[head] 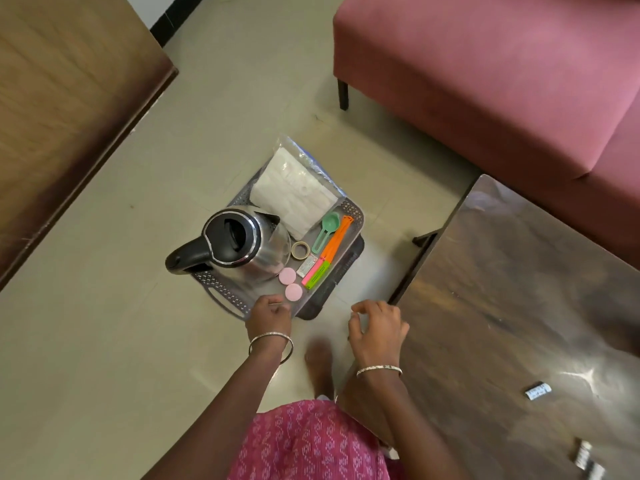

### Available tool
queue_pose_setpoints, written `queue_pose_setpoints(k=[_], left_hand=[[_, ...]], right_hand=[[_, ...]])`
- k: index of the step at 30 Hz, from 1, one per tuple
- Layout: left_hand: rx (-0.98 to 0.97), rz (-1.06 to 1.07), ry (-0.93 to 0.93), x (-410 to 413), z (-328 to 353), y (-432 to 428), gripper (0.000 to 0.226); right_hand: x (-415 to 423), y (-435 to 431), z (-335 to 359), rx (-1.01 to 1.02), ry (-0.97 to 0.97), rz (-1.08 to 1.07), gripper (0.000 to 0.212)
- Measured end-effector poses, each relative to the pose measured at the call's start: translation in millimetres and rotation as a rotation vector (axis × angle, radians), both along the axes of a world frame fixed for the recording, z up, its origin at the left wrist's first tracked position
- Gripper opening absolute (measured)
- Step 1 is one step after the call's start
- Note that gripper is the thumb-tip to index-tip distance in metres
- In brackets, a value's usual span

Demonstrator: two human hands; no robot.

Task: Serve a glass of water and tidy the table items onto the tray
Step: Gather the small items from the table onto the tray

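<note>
A grey perforated tray (354, 216) sits on the floor. On it stand a steel kettle (242, 245) with a black handle, a white packet (294, 194) in clear wrap, a green spoon (327, 230), orange clips (337, 237), a tape roll (300, 250), a pink and green clip (314, 276) and two pink discs (290, 284). My left hand (268, 315) is at the tray's near edge with fingers curled. My right hand (375, 329) hovers just right of the tray, fingers loosely bent, holding nothing.
A dark glossy table (519, 323) stands at the right with small labelled items (537, 390) and strips (585, 460) on it. A maroon sofa (485, 81) is behind, a wooden panel (69, 98) at the left. My foot (318, 362) is on the tiled floor.
</note>
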State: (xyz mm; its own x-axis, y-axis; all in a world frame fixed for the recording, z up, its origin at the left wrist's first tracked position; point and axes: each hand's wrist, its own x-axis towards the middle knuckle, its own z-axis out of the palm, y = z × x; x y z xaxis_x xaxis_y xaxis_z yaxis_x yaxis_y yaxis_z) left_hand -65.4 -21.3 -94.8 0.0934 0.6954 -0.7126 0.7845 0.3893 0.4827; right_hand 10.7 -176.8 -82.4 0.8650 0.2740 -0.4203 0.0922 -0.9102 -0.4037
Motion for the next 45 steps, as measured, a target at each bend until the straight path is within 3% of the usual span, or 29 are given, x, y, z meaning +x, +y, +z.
queue_pose_setpoints(k=[6,9,15,24,36,42,45], left_hand=[[0.147,-0.196,-0.157,10.8,34.5,-60.7,0.021],[0.078,-0.309,-0.185,19.6,42.2,-101.8,0.020],[-0.024,-0.474,-0.146,28.2,37.6,-196.3,0.021],[-0.125,-0.676,-0.160,54.9,27.4,-357.4,0.024],[-0.098,-0.904,-0.165,103.3,11.3,-513.6,0.031],[-0.020,-1.063,-0.127,121.6,-2.0,-549.7,0.020],[-0.007,-1.088,-0.125,123.0,-4.9,-562.9,0.027]], right_hand=[[-8.3,-58.0,11.3,0.025,0.060,-0.092,0.010],[-11.4,-92.1,12.4,-0.002,0.094,-0.122,0.012],[-19.1,-175.2,15.1,0.048,0.105,-0.210,0.012],[-8.2,-353.2,12.8,0.076,0.112,-0.519,0.010],[17.8,-534.8,13.4,0.122,0.065,-0.784,0.008],[33.5,-603.0,3.6,0.132,-0.012,-0.977,0.015],[30.1,-634.4,-5.5,0.069,-0.045,-1.113,0.020]])
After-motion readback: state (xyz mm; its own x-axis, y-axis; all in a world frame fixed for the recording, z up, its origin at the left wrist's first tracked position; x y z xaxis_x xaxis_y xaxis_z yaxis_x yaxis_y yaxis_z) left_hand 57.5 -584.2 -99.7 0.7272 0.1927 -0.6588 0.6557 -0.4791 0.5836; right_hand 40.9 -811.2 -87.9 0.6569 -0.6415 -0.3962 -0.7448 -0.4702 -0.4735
